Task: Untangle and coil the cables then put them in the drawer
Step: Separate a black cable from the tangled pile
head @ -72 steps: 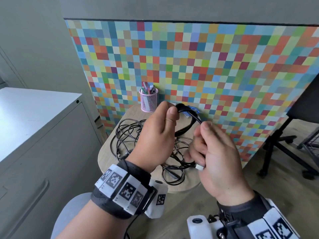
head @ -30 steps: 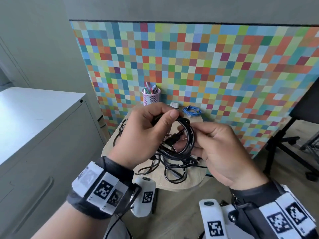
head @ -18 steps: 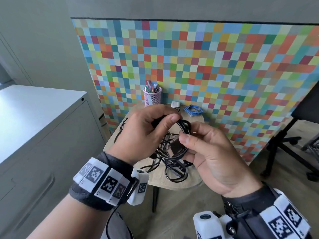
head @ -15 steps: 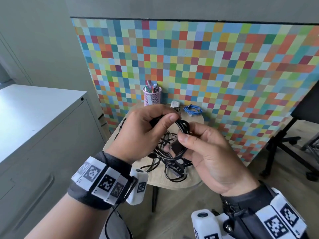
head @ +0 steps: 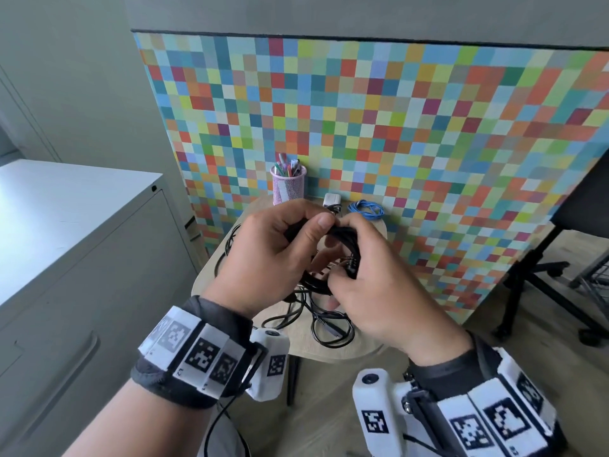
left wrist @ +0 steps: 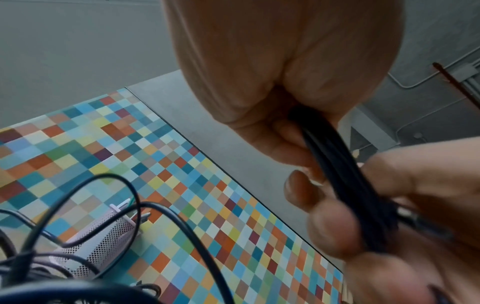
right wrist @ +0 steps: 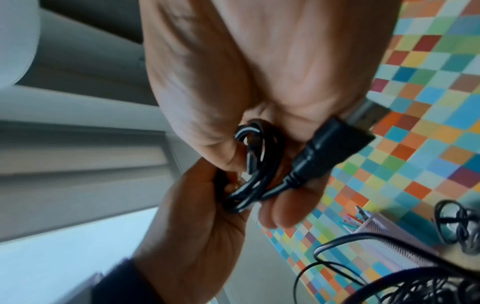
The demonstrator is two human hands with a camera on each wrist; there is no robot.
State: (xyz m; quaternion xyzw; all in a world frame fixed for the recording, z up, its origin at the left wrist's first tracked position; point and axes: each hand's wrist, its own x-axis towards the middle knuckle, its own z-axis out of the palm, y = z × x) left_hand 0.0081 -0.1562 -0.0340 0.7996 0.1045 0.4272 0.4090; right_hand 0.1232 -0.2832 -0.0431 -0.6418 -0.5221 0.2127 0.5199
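Both hands up close, above the near edge of the table. Left hand grips the top of the black coil, thumb over it, fingers curled under. Right hand is closed round the coil's right side; right wrist view shows a USB plug lying across its fingers. Coil is in the air between the hands, off the table.

Under the hands: small round wooden table, loose black cables heaped on it, still tangled; hands cover most of the heap. Loops run out left of the left hand and sit near the table's front edge.

Beyond the hands on the table: white charger, blue coil just to its right, pink mesh pen cup to the left, all at the back edge against the multicoloured checkered panel.

Left of the left hand: grey metal cabinet, drawer fronts closed, well apart from the table. Right of the right hand: black office chair base on wood floor, cut off by the frame.

Right wrist view is blurred; cable count in the coil can't be made out. Open floor between table and cabinet.
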